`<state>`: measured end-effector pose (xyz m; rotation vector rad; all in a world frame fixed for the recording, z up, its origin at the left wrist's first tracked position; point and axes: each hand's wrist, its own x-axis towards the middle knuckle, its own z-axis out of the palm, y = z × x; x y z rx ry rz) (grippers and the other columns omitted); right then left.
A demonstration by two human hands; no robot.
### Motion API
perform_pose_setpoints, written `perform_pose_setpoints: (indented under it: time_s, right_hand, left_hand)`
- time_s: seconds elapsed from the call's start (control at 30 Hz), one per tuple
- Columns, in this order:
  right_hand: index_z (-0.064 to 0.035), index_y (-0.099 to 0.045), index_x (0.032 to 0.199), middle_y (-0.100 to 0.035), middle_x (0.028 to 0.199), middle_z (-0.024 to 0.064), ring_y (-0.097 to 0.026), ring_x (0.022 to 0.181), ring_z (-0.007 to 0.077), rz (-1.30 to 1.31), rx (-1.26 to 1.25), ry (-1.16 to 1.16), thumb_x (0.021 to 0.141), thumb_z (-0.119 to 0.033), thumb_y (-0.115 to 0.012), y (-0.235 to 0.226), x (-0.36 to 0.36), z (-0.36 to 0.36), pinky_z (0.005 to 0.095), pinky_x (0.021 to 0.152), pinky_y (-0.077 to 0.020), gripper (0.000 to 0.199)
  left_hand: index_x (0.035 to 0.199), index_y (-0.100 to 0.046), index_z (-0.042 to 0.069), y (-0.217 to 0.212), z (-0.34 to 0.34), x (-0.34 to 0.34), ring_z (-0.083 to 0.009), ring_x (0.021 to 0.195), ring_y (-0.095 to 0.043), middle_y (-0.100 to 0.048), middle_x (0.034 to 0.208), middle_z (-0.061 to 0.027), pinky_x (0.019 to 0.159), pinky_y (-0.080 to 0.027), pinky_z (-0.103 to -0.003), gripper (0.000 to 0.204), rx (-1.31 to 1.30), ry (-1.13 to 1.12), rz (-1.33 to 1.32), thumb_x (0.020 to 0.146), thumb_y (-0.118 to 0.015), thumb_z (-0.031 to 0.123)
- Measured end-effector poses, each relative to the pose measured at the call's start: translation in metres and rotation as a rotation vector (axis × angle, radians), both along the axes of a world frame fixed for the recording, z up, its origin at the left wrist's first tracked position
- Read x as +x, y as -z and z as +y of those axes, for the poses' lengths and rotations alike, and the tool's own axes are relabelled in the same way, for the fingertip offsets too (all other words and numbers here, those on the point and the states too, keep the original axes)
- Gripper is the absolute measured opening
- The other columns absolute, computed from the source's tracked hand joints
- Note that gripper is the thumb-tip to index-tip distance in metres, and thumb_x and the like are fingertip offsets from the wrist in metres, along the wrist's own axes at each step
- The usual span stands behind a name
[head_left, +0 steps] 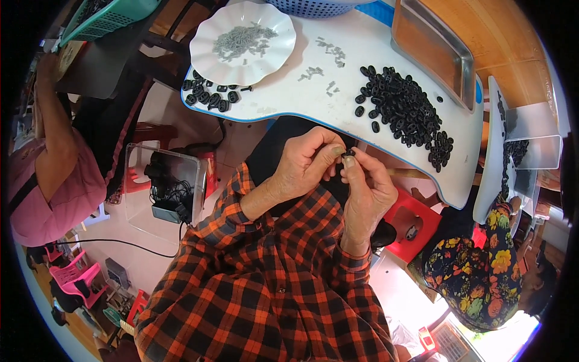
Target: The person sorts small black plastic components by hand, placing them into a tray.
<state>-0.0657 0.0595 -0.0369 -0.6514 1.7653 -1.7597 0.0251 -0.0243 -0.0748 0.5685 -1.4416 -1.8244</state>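
Above my lap, just off the table's near edge, my two hands meet at the fingertips. My right hand [367, 190] pinches a small black oval piece [348, 153] between thumb and fingers. Thumb and forefinger of my left hand [307, 160] are pressed together right beside it; whatever they hold is too small and covered to name. A heap of similar black oval pieces with holes [404, 105] lies on the right of the white table [283, 99]. Small clear-grey sticks [244, 42] fill the middle of a white scalloped plate [205, 57] at the left.
More black pieces [211, 96] sit at the table's left corner, and loose grey sticks [330, 51] are scattered mid-table. A metal tray [434, 51] stands back right, a blue basket [313, 7] at the back. Co-workers sit left and right. A clear bin with cables [163, 184] is at lower left.
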Motion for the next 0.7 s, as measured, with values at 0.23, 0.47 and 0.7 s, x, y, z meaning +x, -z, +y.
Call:
perform_pose_setpoints:
  time_s: [0.23, 0.47, 0.7]
  right_hand:
    - [0.0022, -0.066, 0.095, -0.062, 0.08, 0.0016, -0.055, 0.067, 0.0041, 0.13, 0.008, -0.011, 0.081, 0.005, -0.065, 0.001, 0.002, 0.002, 0.0163, 0.059, -0.0424, 0.014]
    - [0.0016, -0.064, 0.09, -0.061, 0.08, 0.0019, -0.053, 0.066, 0.0038, 0.222, -0.026, -0.028, 0.081, 0.006, -0.065, 0.003, 0.002, 0.003, 0.0162, 0.059, -0.0421, 0.011]
    - [0.0014, -0.065, 0.089, -0.06, 0.078, 0.0007, -0.053, 0.067, 0.0045, 0.407, 0.038, -0.035, 0.081, 0.005, -0.065, 0.009, -0.003, 0.005, 0.0178, 0.059, -0.0431, 0.009]
  left_hand:
    - [0.087, -0.055, -0.001, -0.001, 0.0, 0.0, -0.0096, 0.055, -0.055, -0.056, 0.069, -0.0055, 0.048, -0.044, -0.023, 0.011, -0.223, -0.106, -0.12, 0.092, -0.056, 0.009]
    - [0.084, -0.054, 0.0, -0.003, -0.004, 0.0, -0.0194, 0.057, -0.055, -0.054, 0.069, -0.0093, 0.051, -0.043, -0.029, 0.009, -0.451, -0.157, -0.137, 0.089, -0.058, 0.007]
    - [0.085, -0.054, 0.0, 0.002, 0.003, -0.006, -0.012, 0.054, -0.054, -0.056, 0.069, -0.0066, 0.048, -0.043, -0.025, 0.012, -0.297, -0.117, -0.113, 0.093, -0.054, 0.01]
